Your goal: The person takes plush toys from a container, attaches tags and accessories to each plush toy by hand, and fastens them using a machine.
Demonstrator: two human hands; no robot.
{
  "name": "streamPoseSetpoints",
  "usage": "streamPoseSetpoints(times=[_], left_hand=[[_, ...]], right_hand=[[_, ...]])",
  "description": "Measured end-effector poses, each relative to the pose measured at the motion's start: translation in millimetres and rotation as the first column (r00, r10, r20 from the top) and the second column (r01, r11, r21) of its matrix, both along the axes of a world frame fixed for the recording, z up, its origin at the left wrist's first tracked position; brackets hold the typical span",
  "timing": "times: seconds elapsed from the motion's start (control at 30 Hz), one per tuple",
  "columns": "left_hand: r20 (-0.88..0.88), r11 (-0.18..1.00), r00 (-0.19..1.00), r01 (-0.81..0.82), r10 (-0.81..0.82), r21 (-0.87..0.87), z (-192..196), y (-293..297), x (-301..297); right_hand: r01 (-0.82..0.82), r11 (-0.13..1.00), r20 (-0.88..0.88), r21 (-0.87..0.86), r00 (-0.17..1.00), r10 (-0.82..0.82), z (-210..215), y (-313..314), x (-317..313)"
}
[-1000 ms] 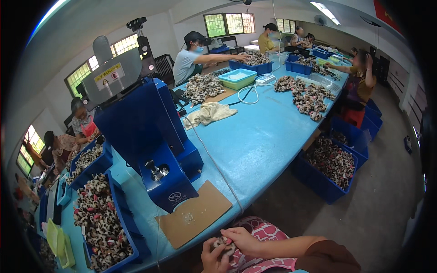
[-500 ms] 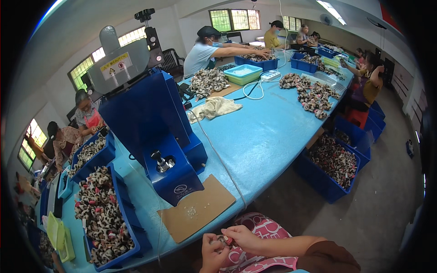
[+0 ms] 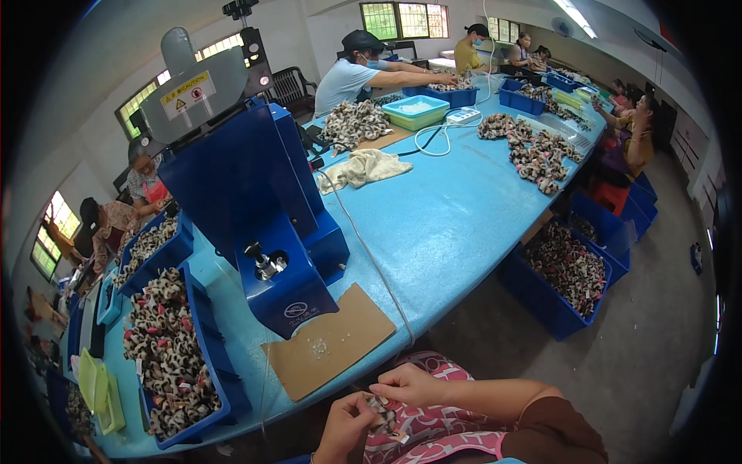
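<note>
Low in the head view, over my lap, my left hand (image 3: 345, 428) and my right hand (image 3: 411, 384) both pinch a small leopard-print fabric piece (image 3: 380, 411) between them. In front of them, at the edge of the light-blue table (image 3: 456, 224), a brown cardboard sheet (image 3: 328, 340) lies with several tiny white bits on it. Behind the cardboard stands a blue press machine (image 3: 263, 209) with a metal post on its base.
A blue bin (image 3: 205, 348) full of leopard-print pieces sits at the left. Another blue bin (image 3: 560, 274) stands on the floor at the right. A cream cloth (image 3: 359, 168), a white cable and fabric piles lie farther along the table. Other people work around it.
The view has tipped down slightly and drawn closer to the machine. My hands stay together over my lap, working the fabric piece.
</note>
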State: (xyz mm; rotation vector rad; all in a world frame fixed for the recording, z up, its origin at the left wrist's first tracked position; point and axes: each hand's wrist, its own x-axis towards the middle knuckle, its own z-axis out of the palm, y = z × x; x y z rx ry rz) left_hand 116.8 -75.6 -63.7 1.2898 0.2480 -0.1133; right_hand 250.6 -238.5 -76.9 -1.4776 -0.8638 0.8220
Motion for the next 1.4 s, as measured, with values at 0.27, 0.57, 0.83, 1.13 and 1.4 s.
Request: streamPoseSetpoints(times=[0.27, 0.57, 0.83, 1.13, 1.4], left_hand=[[-0.299, 0.933, 0.883, 0.343, -0.361, -0.112, -12.4, 2.1, 9.9], [-0.103, 0.912, 0.959, -0.283, 0.264, -0.298, 19.8, -11.5, 5.1], [-0.063, 0.944, 0.942, -0.327, 0.330, 0.044, 25.0, -33.7, 15.4], [0.207, 0.855, 0.919, -0.389, 0.335, 0.343, 36.7, -25.4, 0.7], [0.082, 0.892, 0.902, -0.432, 0.424, 0.135, 23.3, -17.0, -14.3]], right_hand=[[-0.352, 0.934, 0.212, 0.059, 0.919, 0.333, 5.7, -14.8, 28.3], [-0.172, 0.985, -0.550, 0.009, 0.822, 0.149, -51.5, -135.3, 93.1], [0.325, 0.919, 0.054, -0.224, 0.945, -0.321, 0.7, -114.3, 26.8], [-0.025, 0.996, -0.149, 0.080, 0.988, 0.037, 57.6, 7.8, 8.1], [-0.189, 0.982, -0.405, 0.023, 0.896, 0.183, 26.4, 31.5, 7.6]])
